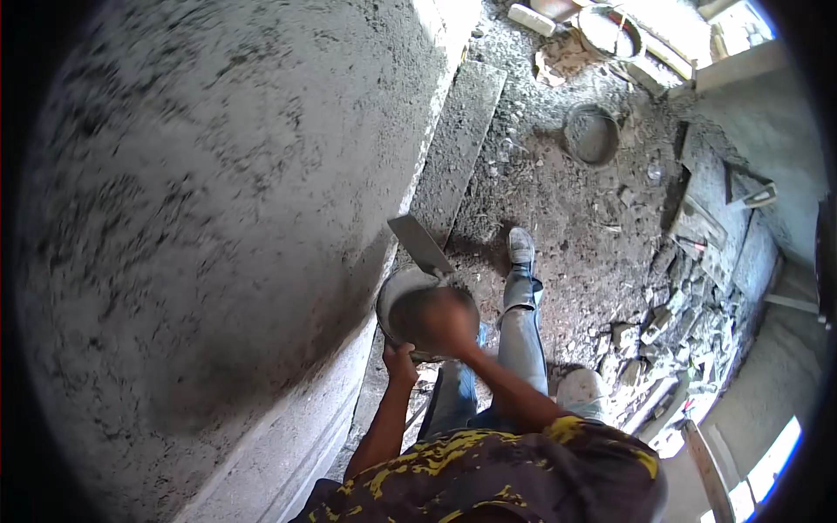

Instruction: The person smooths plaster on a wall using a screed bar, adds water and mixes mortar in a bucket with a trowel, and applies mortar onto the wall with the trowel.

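Observation:
My left hand (400, 363) grips the near left rim of a round bucket (398, 287) held in front of my body, close to the wall. Grey mortar appears to lie inside, partly covered by my other hand. Over the bucket is my right hand (450, 324), smeared by motion, closed round the handle of a trowel. The flat metal blade of this trowel (419, 244) points up and left past the far rim toward the wall. To the left rises the wall (218, 192), coated in rough, wet-looking grey plaster.
A board (462, 139) strewn with mortar lies along the wall's foot. Another round pan (591, 135) stands on the dirt floor, with a bucket (609, 32) farther back. Rubble (649, 336) and planks pile up at right, near a float (699, 224).

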Tool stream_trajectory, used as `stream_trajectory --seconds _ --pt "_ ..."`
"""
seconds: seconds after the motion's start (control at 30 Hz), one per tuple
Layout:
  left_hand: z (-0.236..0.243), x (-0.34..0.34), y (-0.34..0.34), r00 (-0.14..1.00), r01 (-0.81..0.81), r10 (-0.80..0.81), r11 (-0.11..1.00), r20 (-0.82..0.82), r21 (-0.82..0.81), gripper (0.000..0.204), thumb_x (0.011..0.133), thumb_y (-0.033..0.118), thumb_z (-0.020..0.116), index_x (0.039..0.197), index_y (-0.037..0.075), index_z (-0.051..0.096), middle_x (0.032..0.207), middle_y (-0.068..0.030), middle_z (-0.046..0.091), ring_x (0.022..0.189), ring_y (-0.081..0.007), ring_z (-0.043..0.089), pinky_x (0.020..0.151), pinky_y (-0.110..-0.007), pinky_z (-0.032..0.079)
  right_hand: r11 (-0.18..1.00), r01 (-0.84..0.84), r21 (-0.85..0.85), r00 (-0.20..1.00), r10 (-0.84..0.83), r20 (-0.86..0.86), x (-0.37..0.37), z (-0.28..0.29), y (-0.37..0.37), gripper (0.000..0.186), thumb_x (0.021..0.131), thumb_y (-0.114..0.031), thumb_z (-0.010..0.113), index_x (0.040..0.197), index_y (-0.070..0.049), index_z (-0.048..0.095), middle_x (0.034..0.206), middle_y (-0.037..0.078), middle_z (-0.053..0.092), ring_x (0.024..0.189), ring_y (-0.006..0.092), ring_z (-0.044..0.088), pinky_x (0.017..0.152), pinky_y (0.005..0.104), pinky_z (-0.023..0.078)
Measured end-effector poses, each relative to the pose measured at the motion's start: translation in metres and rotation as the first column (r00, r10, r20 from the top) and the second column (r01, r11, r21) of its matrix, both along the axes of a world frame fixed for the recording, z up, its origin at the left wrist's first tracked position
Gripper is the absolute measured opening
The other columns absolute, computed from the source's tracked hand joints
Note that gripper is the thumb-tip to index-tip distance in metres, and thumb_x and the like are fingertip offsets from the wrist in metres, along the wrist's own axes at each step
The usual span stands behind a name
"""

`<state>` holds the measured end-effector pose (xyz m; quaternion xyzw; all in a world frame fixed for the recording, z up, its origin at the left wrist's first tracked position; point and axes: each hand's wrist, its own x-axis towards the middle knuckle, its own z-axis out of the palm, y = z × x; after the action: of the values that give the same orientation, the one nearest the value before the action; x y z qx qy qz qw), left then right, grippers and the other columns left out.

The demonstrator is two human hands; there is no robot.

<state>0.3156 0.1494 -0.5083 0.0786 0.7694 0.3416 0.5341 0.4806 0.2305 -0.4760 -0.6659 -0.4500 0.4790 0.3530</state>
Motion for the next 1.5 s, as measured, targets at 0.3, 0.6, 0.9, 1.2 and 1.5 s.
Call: stream_trajectory --seconds 0.3,0.6,0.9,1.2,1.5 --pt "0.111 0.033 0.030 0.782 0.588 -0.516 0.797 -0.349 0.140 0.055 0.064 0.003 0.051 0.118 -0.005 0.046 0.108 -0.0133 0.055 0.100 -0.0240 0.052 0.090 -0.029 0.037 0.697 -0.573 -0.432 0.560 0.717 0.415 0.036 -0.029 -0.033 0.025 0.076 -0.016 0.056 0.092 0.003 0.058 0.082 0.019 0.065 0.077 0.0333 0.065 0.063 0.0429 0.053" --pt "0.128 0.027 0.034 0.755 0.650 -0.469 0.632 -0.459 0.422 0.033 0.073 0.006 0.050 0.105 -0.003 0.053 0.083 -0.0058 0.059 0.072 -0.0142 0.050 0.069 -0.027 0.043 0.680 -0.611 -0.405 0.563 0.733 0.381 0.084 0.051 0.013 0.019 0.079 -0.016 0.054 0.085 -0.003 0.066 0.080 0.014 0.066 0.068 0.0253 0.065 0.056 0.0365 0.053" --pt "0.171 0.056 0.046 0.764 0.641 -0.588 0.649 -0.264 0.410 0.045 0.070 0.006 0.053 0.114 -0.005 0.051 0.100 -0.0100 0.058 0.091 -0.0188 0.053 0.085 -0.029 0.040 0.703 -0.616 -0.356 0.778 0.472 -0.413 0.101 0.100 -0.053 0.025 0.079 -0.021 0.057 0.079 0.004 0.058 0.057 0.008 0.056 0.049 0.0146 0.055 0.044 0.0314 0.045" --pt "0.135 0.114 0.107 0.878 0.430 -0.472 0.703 -0.081 0.567 0.053 0.064 0.006 0.056 0.116 0.000 0.049 0.099 -0.0059 0.056 0.091 -0.0184 0.053 0.084 -0.029 0.042 0.904 -0.395 -0.165 0.793 0.244 -0.559 0.166 0.062 -0.059 0.053 0.075 -0.023 0.063 0.114 0.008 0.046 0.063 0.005 0.054 0.051 0.0155 0.055 0.044 0.0285 0.046" --pt "0.124 0.138 0.162 0.919 0.203 -0.295 0.923 0.262 0.326 0.047 0.062 0.002 0.058 0.108 0.009 0.051 0.094 -0.0042 0.055 0.083 -0.0207 0.056 0.069 -0.034 0.051 0.843 0.490 -0.221 0.610 -0.513 -0.604 0.290 0.136 -0.064 0.028 0.079 -0.022 0.059 0.101 -0.006 0.054 0.074 0.003 0.056 0.058 0.0108 0.053 0.045 0.0259 0.047"
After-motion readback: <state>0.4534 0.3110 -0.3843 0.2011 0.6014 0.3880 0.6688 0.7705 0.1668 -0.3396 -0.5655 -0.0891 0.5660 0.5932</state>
